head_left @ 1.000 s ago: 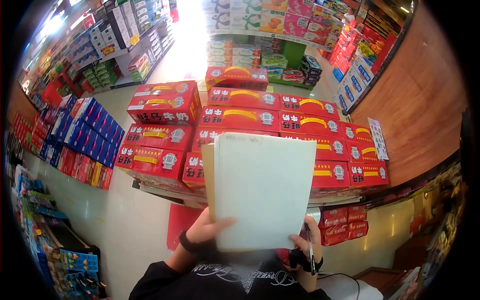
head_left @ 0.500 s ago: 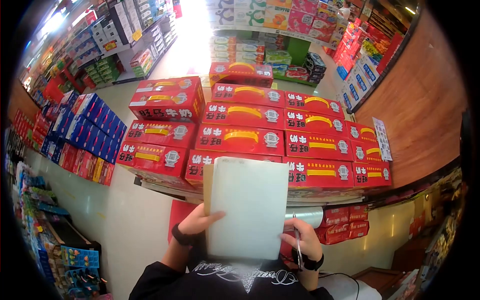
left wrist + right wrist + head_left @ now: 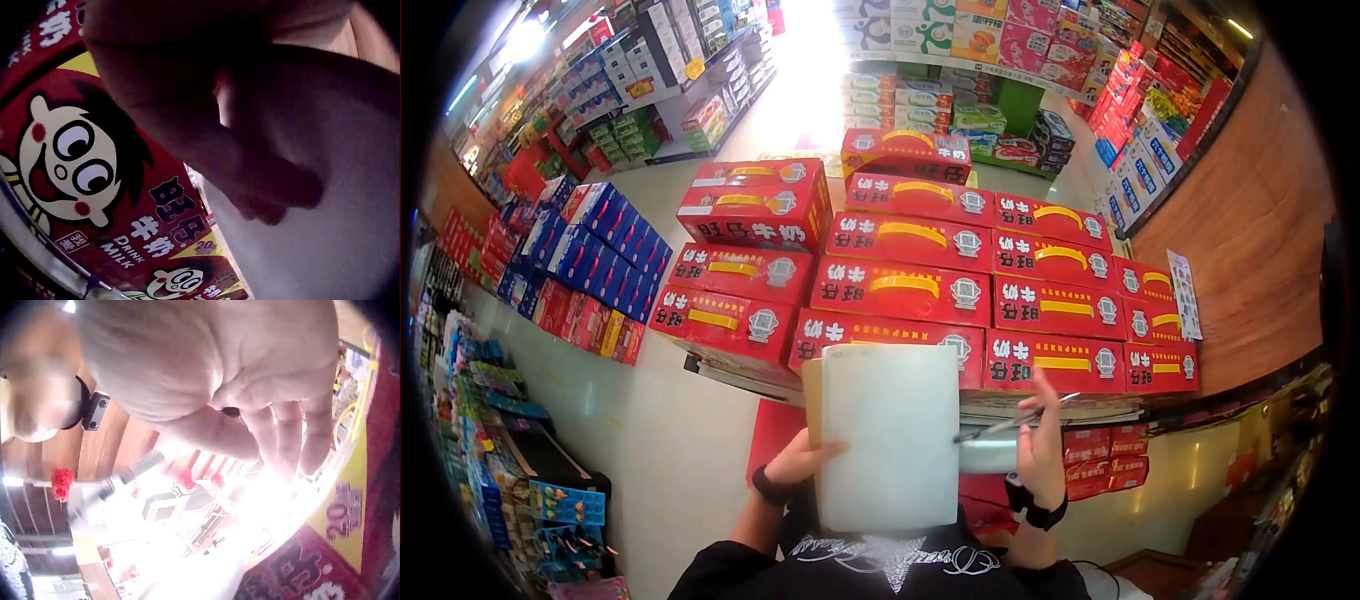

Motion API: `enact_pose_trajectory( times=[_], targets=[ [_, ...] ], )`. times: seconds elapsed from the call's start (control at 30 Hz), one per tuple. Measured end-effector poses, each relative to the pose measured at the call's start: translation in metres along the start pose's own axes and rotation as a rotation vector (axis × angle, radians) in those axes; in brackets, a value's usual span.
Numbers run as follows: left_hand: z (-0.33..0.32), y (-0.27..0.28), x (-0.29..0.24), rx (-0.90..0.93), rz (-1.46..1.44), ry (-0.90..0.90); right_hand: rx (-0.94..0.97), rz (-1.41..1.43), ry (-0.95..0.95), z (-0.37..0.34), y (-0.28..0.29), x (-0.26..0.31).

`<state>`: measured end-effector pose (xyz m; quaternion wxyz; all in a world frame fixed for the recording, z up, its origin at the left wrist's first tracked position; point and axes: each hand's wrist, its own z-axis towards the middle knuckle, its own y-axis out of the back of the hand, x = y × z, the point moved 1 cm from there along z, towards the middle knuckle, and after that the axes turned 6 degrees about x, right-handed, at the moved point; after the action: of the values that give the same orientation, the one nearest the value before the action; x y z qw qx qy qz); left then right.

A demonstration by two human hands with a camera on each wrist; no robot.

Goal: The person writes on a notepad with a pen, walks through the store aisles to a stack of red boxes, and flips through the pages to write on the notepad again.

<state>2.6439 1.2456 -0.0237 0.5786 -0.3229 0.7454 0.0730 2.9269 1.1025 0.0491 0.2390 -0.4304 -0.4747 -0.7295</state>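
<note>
A stack of white sheets with a brown backing at its left edge stands before the person's chest. The left hand grips its left side, thumb across the front. In the left wrist view that hand has its fingers bent by the pale sheet. Just right of the sheets, the raised right hand holds a pen, whose left end points at the sheets' right edge. The right wrist view shows the hand and the pen, partly washed out by glare.
Red milk cartons with yellow handles stand in rows on a low stand beyond the sheets. Blue boxes are stacked at left. A wooden panel rises at right, and a clear roll lies behind the right hand.
The right hand has left the sheets' edge and risen to the right, its pen swinging from nearly upright to nearly level. The sheets are lower in view, still in the left hand. The head view has shifted left.
</note>
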Motion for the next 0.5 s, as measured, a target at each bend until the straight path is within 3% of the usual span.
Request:
enact_pose_trajectory(
  times=[0.07, 0.17, 0.33, 0.5],
  targets=[
    [-0.003, 0.000, -0.001, -0.025, -0.048, 0.004, -0.032, -0.116, 0.011, 0.011, 0.009, 0.011],
    [-0.007, 0.002, -0.005, -0.060, -0.117, -0.013, -0.129, 0.156, 0.031, 0.019, 0.013, 0.001],
    [-0.016, 0.007, -0.007, -0.092, -0.128, -0.029, -0.363, 0.377, 0.060, 0.027, 0.007, -0.006],
    [-0.016, 0.012, -0.005, -0.071, -0.116, -0.055, -0.288, -0.014, -0.016, 0.031, -0.007, -0.015]
  ],
)
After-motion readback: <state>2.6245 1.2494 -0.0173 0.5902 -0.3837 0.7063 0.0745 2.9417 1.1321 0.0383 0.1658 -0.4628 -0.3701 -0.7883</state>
